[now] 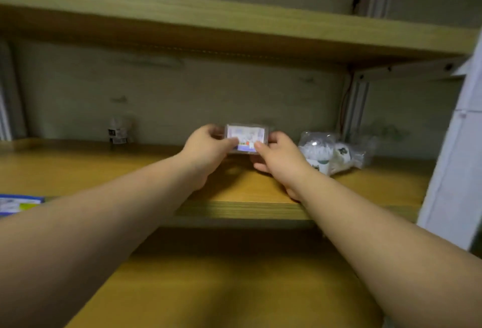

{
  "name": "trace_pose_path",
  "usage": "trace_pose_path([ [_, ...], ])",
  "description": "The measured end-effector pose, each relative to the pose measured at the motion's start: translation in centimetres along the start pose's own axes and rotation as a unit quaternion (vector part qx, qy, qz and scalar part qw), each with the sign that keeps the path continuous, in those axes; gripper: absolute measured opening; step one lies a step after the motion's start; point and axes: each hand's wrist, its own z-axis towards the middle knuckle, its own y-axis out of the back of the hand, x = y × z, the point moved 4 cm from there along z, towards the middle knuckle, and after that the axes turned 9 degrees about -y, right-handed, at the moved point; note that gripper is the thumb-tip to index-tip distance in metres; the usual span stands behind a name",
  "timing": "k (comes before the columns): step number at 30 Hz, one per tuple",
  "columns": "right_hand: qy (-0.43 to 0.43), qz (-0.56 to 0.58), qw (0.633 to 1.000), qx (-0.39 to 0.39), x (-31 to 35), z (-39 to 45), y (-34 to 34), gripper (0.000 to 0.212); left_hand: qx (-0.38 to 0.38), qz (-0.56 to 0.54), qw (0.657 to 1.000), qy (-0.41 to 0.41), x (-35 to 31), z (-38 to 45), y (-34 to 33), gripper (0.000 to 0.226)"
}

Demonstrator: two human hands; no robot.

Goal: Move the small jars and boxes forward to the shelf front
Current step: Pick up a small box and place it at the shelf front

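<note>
1. Hands: left hand [206, 149] and right hand [280, 157] pinch the small clear box [241, 138] at its ends, held above the middle shelf [234, 210] (contents too blurred to tell).
2. Small jar [118, 131] stands at the back left.
3. Clear bag [335, 151] of white items lies right.

This is looking like a storage room or the back of a small shop. Wooden shelves [234, 189] are running across the whole view, one board [182, 14] above at 12 o'clock and another below at 6 o'clock. Pale metal posts [354, 108] with bolts are holding the boards up at 2 o'clock. A bare, stained wall [182, 93] is showing behind them. Only a few packed goods are sitting on the middle board: a small jar [118, 130] at 10 o'clock, a clear bag [333, 151] of white things at 3 o'clock, and a blue and white box [18, 203] at 9 o'clock.
</note>
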Motion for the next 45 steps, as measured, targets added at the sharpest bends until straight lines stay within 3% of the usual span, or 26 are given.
trace_pose_path([
  [6,0.022,-0.101,0.994,0.034,-1.4,-3.7,3.9,0.027,0.013,0.130,0.991,-0.003,-2.2,-6.0,-0.9,0.025],
  [12,0.068,-0.211,0.975,-0.020,-1.1,-5.5,3.6,0.048,-0.019,0.219,0.975,-0.035,-1.9,-7.1,-1.0,0.032],
  [16,0.087,-0.247,0.962,-0.074,-1.1,-5.6,3.2,0.044,-0.040,0.279,0.959,-0.026,-1.4,-7.0,-1.3,0.027],
  [23,0.085,-0.282,0.950,-0.104,-1.1,-5.1,3.5,0.022,-0.031,0.287,0.957,-0.014,-1.7,-7.1,-1.5,0.028],
  [29,0.082,-0.256,0.961,-0.065,-0.3,-6.2,2.2,0.027,-0.005,0.214,0.977,0.011,-2.8,-8.3,1.1,0.037],
  [31,0.060,-0.204,0.976,-0.037,0.5,-7.0,-0.4,0.025,-0.014,0.195,0.981,-0.006,-3.0,-8.9,3.8,0.044],
  [36,0.115,-0.220,0.968,-0.041,3.3,-9.5,-11.9,0.010,-0.043,0.186,0.982,0.001,-2.3,-9.1,14.9,0.042],
  [45,0.130,-0.246,0.960,0.005,8.2,-10.3,-38.3,0.022,-0.076,0.173,0.982,0.019,4.5,-6.5,41.3,0.027],
])
